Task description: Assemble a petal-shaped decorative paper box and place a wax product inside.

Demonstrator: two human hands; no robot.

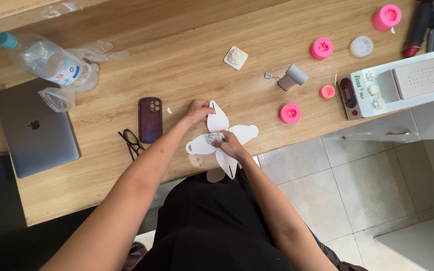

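A flat white four-flap paper box blank (244, 132) lies unfolded at the near edge of the wooden table (187, 60). My left hand (197, 110) pinches the tip of its far flap. At the centre of the blank, my right hand (229, 145) presses a small clear-wrapped whitish object (214, 137). Both forearms reach out from my body, which is clothed in black.
On the table: a dark purple phone (150, 119), black glasses (132, 142), a grey laptop (36, 133), a plastic bottle (43, 60) with clear gloves, several pink moulds (291, 113), a small grey cylinder (293, 77), a white scale (362, 90). Tiled floor lies at the right.
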